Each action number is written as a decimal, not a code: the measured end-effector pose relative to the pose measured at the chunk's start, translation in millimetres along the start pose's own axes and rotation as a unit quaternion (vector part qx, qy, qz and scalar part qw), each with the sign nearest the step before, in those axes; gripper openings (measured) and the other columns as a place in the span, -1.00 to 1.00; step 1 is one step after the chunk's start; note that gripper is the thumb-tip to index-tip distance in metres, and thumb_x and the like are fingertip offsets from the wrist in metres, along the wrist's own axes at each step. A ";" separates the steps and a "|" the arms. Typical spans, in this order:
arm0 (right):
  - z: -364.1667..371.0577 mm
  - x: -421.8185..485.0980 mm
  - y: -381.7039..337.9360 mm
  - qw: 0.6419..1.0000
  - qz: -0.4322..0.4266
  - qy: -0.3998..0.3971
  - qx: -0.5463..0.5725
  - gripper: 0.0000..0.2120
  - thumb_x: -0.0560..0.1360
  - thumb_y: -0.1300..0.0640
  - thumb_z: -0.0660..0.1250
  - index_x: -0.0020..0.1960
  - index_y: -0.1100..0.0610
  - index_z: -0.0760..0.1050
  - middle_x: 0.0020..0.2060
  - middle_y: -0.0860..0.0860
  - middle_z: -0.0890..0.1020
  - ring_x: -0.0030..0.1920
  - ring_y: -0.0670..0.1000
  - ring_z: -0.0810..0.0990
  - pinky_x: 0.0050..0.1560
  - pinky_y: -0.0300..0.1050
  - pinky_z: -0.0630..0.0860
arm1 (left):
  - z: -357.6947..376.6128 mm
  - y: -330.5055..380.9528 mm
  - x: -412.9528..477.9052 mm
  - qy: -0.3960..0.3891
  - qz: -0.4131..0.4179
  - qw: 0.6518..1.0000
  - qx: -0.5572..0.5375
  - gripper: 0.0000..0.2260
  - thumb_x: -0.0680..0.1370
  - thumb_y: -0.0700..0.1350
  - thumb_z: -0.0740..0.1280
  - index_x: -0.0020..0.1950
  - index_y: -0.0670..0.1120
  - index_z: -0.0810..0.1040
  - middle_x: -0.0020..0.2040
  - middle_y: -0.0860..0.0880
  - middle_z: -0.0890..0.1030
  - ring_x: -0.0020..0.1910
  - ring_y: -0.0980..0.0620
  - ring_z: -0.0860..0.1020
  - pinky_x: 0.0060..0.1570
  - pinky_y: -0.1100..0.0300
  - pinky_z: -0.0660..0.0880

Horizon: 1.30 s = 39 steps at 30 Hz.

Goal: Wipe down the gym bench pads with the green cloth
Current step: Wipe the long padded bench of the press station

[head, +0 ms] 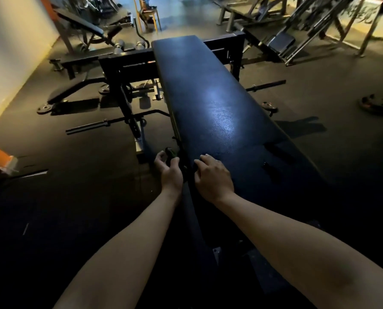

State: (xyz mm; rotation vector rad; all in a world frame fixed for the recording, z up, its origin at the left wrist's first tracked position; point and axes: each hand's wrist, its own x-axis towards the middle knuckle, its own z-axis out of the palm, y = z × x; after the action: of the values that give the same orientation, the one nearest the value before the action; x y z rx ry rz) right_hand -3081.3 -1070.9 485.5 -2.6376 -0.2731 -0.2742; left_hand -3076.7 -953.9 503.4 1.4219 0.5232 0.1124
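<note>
Dim gym. Cream wall [12,63] far left, dark rubber floor [74,175]. 1 black incline bench [81,23] back left. 1 steel barbell [88,127] lies on the floor left of centre. 1 left hand [169,172], palm up, fingers curled round 1 dark green bunched cloth [170,152], just off the left edge of 1 long black padded flat bench [208,97]. 1 right hand [212,175] rests on the pad's near left edge, fingers bent, holding nothing. 1 second barbell [266,84] behind the bench's right side. 1 round weight plate [377,104] far right.
</note>
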 end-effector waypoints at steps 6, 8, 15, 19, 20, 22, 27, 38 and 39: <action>-0.9 0.0 -0.4 1.000 0.012 0.011 -0.006 -0.76 0.49 0.07 0.27 0.10 0.10 0.59 0.12 0.05 0.56 0.12 0.11 0.53 0.15 -0.03 0.45 | 10.2 -24.1 8.2 -0.040 -0.081 0.995 -0.042 -0.80 0.69 -0.06 0.18 0.32 0.01 0.33 0.22 -0.16 0.53 0.20 -0.13 0.54 0.29 -0.13 0.49; -0.8 0.3 -1.1 1.000 0.021 0.011 -0.007 -0.78 0.48 0.06 0.26 0.06 0.08 0.58 0.06 0.03 0.55 0.05 0.11 0.53 0.08 -0.04 0.48 | 5.1 -29.4 0.1 -0.047 -0.098 0.993 -0.043 -0.81 0.69 -0.05 0.17 0.31 0.03 0.33 0.13 -0.11 0.53 0.10 -0.09 0.55 0.15 -0.10 0.53; -10.4 -1.1 1.8 0.993 -0.028 -0.077 -0.089 -0.72 0.51 0.04 0.20 0.14 0.08 0.56 0.17 0.01 0.59 0.37 0.10 0.43 0.37 0.12 0.30 | -14.1 -61.5 -33.9 0.007 -0.020 0.998 0.059 -0.85 0.62 -0.05 0.25 -0.05 -0.11 0.50 -0.16 -0.12 0.52 -0.16 -0.11 0.49 -0.07 -0.09 0.48; -12.7 -24.4 7.7 0.989 -0.020 -0.057 -0.139 -0.59 0.56 -0.08 0.15 0.35 0.01 0.46 0.33 0.05 0.51 0.36 0.13 0.41 0.27 0.13 0.35 | -24.6 -65.9 -53.3 0.011 0.017 0.997 0.078 -0.81 0.62 -0.12 0.29 -0.13 -0.20 0.49 -0.28 -0.10 0.50 -0.31 -0.01 0.45 -0.24 0.06 0.41; -10.1 -29.3 7.9 0.989 -0.014 -0.046 -0.140 -0.58 0.57 -0.08 0.13 0.37 0.01 0.45 0.33 0.07 0.50 0.35 0.13 0.41 0.27 0.13 0.36 | -27.4 -67.5 -56.4 0.008 0.028 0.996 0.086 -0.82 0.62 -0.12 0.31 -0.12 -0.20 0.51 -0.28 -0.09 0.51 -0.31 0.01 0.46 -0.26 0.11 0.41; -6.4 -35.0 8.2 0.991 -0.006 -0.028 -0.134 -0.55 0.57 -0.09 0.10 0.39 0.01 0.44 0.30 0.09 0.50 0.35 0.12 0.41 0.29 0.13 0.36 | -29.7 -66.1 -58.6 0.007 0.059 0.991 0.116 -0.90 0.61 -0.13 0.32 -0.04 -0.15 0.53 -0.16 -0.09 0.56 -0.19 0.01 0.52 -0.26 0.23 0.41; -2.7 -34.2 8.3 0.993 0.003 -0.013 -0.118 -0.56 0.54 -0.08 0.13 0.36 0.00 0.47 0.29 0.08 0.52 0.35 0.11 0.42 0.31 0.14 0.36 | -11.7 -41.0 -15.9 0.045 0.066 0.991 0.103 -0.72 0.64 -0.02 0.29 0.33 -0.05 0.50 0.27 -0.10 0.51 0.19 -0.03 0.52 0.14 0.16 0.50; -1.6 -34.6 10.1 0.995 0.009 -0.011 -0.100 -0.53 0.53 -0.05 0.03 0.34 0.02 0.49 0.36 0.10 0.51 0.42 0.13 0.39 0.37 0.16 0.31 | 6.1 -32.5 -20.5 0.010 0.061 0.977 0.206 -0.87 0.62 -0.06 0.27 0.14 -0.02 0.53 0.14 -0.03 0.41 0.18 -0.11 0.48 0.30 -0.08 0.44; -2.3 -34.8 9.5 0.995 0.009 -0.013 -0.096 -0.54 0.53 -0.05 0.04 0.33 0.02 0.49 0.36 0.10 0.51 0.43 0.12 0.38 0.38 0.16 0.31 | 3.6 -33.5 -28.5 0.012 0.063 0.976 0.206 -0.89 0.62 -0.05 0.27 0.12 -0.01 0.52 0.14 -0.03 0.41 0.17 -0.11 0.49 0.28 -0.09 0.45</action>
State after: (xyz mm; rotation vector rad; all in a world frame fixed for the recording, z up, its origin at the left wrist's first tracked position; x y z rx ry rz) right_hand -3112.7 -1085.3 475.0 -2.8337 -0.2420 -0.2709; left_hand -3108.2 -973.5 479.4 1.8628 0.4934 0.1267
